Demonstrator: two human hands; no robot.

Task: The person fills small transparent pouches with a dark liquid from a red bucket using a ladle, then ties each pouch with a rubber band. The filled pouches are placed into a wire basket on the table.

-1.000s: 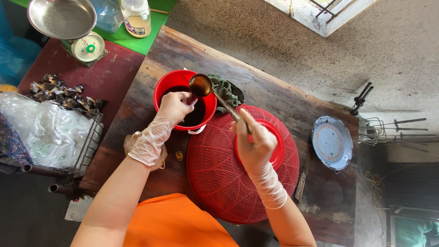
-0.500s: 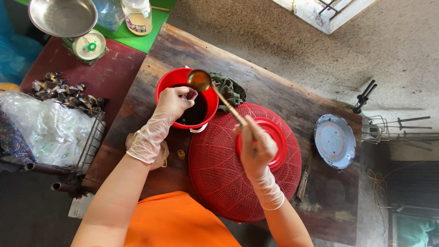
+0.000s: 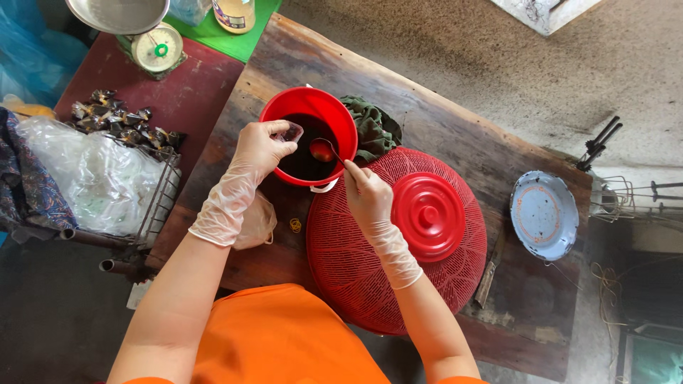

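Seen from above, the gloved left hand (image 3: pixel 257 148) pinches a small clear bag (image 3: pixel 291 131) over a red bucket (image 3: pixel 311 105) while right hand (image 3: pixel 366 193) fingers grip a ladle (image 3: pixel 322 150).

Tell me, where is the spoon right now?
In the head view the spoon is held in the right hand, its bowl dipped over the dark liquid inside the red bucket, just left of the big red woven cover.

Soft, even daylight fills the sharp overhead view, shadows are faint, and wide-lens distortion bends the frame's outer edges.
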